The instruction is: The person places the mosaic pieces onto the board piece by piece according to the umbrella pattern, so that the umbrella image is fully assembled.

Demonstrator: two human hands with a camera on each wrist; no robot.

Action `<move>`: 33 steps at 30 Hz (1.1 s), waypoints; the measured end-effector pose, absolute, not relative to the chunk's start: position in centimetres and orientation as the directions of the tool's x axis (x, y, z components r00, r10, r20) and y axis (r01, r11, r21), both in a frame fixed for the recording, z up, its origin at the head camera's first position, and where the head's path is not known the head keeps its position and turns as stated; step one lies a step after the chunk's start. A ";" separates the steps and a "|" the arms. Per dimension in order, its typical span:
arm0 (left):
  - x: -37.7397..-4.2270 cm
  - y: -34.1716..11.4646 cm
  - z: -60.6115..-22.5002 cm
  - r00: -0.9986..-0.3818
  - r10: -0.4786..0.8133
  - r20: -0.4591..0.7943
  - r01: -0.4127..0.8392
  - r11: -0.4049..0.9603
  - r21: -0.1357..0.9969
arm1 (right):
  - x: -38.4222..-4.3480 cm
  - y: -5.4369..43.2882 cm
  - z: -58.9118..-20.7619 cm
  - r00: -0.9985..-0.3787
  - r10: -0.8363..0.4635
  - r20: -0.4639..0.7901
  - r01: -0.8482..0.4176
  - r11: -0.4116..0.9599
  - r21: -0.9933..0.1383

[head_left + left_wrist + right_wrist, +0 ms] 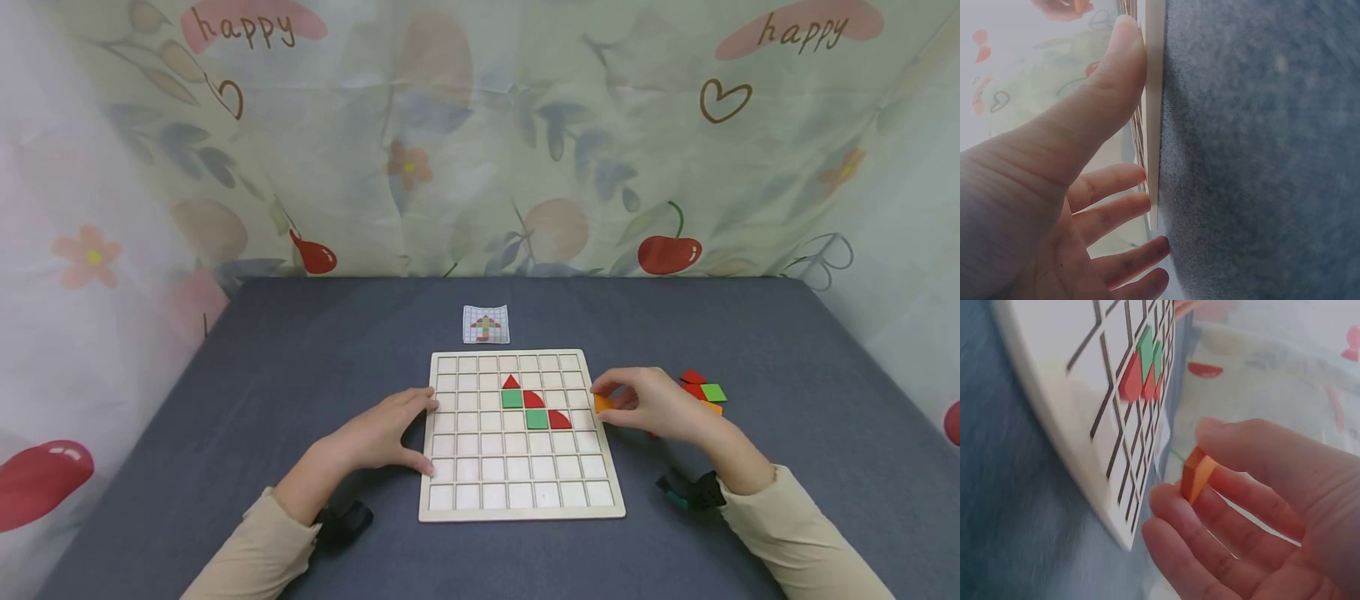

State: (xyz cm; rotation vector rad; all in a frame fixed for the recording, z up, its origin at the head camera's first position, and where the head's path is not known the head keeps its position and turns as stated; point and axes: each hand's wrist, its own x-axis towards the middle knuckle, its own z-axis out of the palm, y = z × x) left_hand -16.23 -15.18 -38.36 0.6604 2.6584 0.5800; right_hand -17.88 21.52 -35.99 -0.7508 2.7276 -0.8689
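Observation:
A pale wooden grid board [525, 514] lies on the dark table. Set into its cells are a red triangle [511, 382], two green squares [512, 399] and two red quarter-circle tiles [559, 419]. At the board's left edge, my left hand [378, 433] rests with spread fingers and thumb touching the side. My right hand [660, 404] pinches an orange tile [1196, 475] between thumb and fingers, just by the board's right edge. The tile's full outline is partly hidden by the fingers.
Beyond the board lies a small card [486, 325] printed with a coloured arrow-like pattern on a grid. Loose tiles, red, green [714, 392] and orange, lie right of the board, partly behind my right hand. A patterned curtain [480, 150] stands behind the table.

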 end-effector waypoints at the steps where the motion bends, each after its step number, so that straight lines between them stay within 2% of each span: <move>1: -16.2 -15.2 -38.4 -0.834 0.505 -0.223 0.366 0.808 0.462 | -17.9 21.2 -36.0 -0.852 -0.523 -0.013 -0.418 0.696 -0.583; 15: -16.3 -15.2 -38.4 -0.833 0.508 -0.219 0.373 0.808 0.457 | -18.0 16.6 -36.5 -0.816 -0.576 0.054 -0.491 0.640 -0.591; 23: -16.3 -15.2 -38.4 -0.832 0.511 -0.216 0.373 0.804 0.463 | -18.0 14.7 -37.0 -0.828 -0.559 0.043 -0.468 0.647 -0.602; 33: -16.3 -15.1 -38.5 -0.841 0.492 -0.223 0.355 0.814 0.459 | -18.2 13.6 -37.5 -0.798 -0.599 0.060 -0.520 0.636 -0.570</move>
